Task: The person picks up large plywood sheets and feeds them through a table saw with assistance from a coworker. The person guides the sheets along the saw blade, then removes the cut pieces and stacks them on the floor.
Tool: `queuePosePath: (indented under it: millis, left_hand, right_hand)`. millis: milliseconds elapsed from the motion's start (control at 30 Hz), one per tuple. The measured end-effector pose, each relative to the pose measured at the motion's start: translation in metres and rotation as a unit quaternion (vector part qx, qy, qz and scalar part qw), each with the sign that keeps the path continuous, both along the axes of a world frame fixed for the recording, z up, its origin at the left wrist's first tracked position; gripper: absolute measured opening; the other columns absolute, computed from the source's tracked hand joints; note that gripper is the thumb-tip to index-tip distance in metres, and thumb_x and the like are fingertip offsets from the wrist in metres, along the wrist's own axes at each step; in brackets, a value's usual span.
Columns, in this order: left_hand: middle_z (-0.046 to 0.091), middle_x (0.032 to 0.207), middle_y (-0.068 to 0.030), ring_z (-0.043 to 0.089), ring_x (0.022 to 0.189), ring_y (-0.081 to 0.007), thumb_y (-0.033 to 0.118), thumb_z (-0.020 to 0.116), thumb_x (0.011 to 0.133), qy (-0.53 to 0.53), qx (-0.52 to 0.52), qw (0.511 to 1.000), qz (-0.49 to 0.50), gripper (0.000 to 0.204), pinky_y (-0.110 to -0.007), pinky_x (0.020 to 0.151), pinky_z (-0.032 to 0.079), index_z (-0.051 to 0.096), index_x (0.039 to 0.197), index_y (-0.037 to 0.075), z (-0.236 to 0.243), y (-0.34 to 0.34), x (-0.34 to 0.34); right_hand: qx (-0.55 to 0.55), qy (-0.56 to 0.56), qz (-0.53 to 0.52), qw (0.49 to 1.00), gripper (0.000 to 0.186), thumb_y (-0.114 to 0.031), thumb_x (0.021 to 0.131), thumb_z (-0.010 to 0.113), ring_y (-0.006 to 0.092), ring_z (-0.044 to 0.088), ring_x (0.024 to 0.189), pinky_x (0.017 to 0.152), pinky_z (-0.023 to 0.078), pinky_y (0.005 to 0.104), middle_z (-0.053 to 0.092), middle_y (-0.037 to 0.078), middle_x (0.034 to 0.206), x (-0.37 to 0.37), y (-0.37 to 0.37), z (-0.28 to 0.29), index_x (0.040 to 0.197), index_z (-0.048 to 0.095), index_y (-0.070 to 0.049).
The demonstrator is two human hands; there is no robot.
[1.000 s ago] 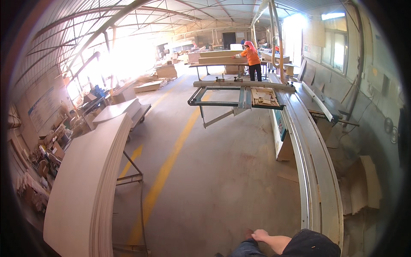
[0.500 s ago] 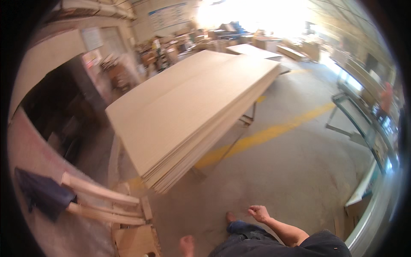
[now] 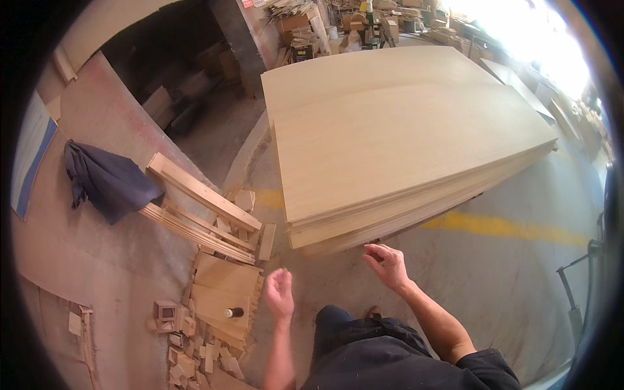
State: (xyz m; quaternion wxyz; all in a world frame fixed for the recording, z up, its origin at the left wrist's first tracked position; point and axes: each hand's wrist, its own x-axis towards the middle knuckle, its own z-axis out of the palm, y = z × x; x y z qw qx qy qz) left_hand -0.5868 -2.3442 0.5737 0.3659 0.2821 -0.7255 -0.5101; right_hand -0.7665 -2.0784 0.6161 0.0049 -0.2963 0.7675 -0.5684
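Note:
A stack of large, pale wooden sheets (image 3: 403, 130) lies in front of me, its lower sheets jutting out unevenly. My right hand (image 3: 388, 265) is just below the stack's near edge, thumb and fingers apart, nothing in them. Whether it touches the lowest sheets I cannot tell; a gap seems to show. Left of it, my left hand (image 3: 279, 296) hangs in the air with loosely bent fingers, slightly blurred and holding nothing. It is nearest to the brown flat board (image 3: 224, 289) on the left, where a small dark bottle (image 3: 234, 312) with a pale end is.
Long timber pieces (image 3: 205, 195) lean at left, with dark cloth (image 3: 110, 179) draped over their ends. Wood offcuts (image 3: 188, 361) litter the floor beside the board. A dark doorway (image 3: 188, 84) opens behind. A yellow floor line (image 3: 494, 225) runs under the stack; a metal frame (image 3: 572, 286) stands at right.
My view has turned left and down, and the stack is closer. Both hands have come up; my right hand has moved near the stack's edge, its fingers spreading from a loose curl.

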Motion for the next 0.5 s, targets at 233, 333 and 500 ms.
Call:
queuePosePath:
  millis: [233, 333, 500]
  left_hand:
    - [0.072, 0.114, -0.0106, 0.069, 0.103, -0.0221, 0.022, 0.077, 0.096, 0.005, -0.208, 0.978, -0.032, 0.035, -0.036, 0.089, 0.055, 0.066, 0.122, 0.002, 0.111, -0.111, -0.150]
    - [0.071, 0.119, -0.0140, 0.067, 0.111, -0.0292, 0.025, 0.078, 0.093, 0.033, -0.349, 0.932, -0.092, 0.042, -0.040, 0.095, 0.053, 0.064, 0.124, 0.001, 0.136, -0.159, -0.261]
    - [0.068, 0.125, -0.0196, 0.063, 0.118, -0.0385, 0.028, 0.080, 0.088, -0.028, -0.475, 0.867, -0.148, 0.048, -0.046, 0.101, 0.051, 0.063, 0.123, 0.000, 0.118, -0.253, -0.427]
  right_hand:
    - [0.002, -0.044, 0.016, 0.999, 0.027, -0.013, 0.090, 0.077, 0.0190, 0.074, 0.077, 0.072, 0.059, 0.0316, 0.074, 0.012, 0.091, -0.023, -0.057, 0.030, 0.113, 0.072, 0.001]
    - [-0.017, -0.088, -0.020, 0.996, 0.030, -0.012, 0.090, 0.078, 0.0166, 0.073, 0.076, 0.071, 0.059, 0.0297, 0.075, 0.011, 0.092, -0.028, -0.070, 0.026, 0.117, 0.071, 0.001]
    - [-0.081, -0.167, -0.123, 0.975, 0.033, -0.013, 0.092, 0.078, 0.0088, 0.068, 0.076, 0.070, 0.057, 0.0264, 0.075, 0.008, 0.088, -0.026, -0.107, 0.014, 0.120, 0.070, 0.001]
